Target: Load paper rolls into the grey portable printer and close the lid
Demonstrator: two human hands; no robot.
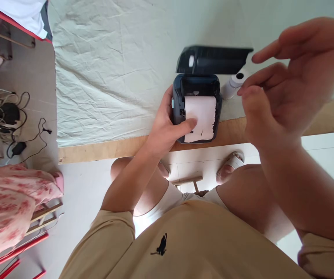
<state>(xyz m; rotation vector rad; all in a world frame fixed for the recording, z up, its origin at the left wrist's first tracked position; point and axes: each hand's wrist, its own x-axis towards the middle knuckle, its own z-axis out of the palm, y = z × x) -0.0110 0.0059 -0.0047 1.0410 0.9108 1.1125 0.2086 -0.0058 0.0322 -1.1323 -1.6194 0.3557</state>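
Note:
A small dark portable printer (177, 87) sits at the table's front edge with its lid (216, 61) raised at the far side. White paper (201, 112) with a ragged, torn right edge lies over the near part of the printer. My left hand (171, 126) grips the printer's left side, its thumb pressed on the paper. Just right of the lid, my right hand (289, 77) is in the air with fingers apart and nothing visible between them. A white paper roll (230, 88) with a dark core stands beside the printer, close to my right fingertips.
A wrinkled pale green cloth (111, 69) covers the table, which has a bare wooden front edge (105, 150). On the floor at left are tangled cables (8, 116), a black adapter (18, 148) and a pink floral cloth (12, 197). My knees are below the table edge.

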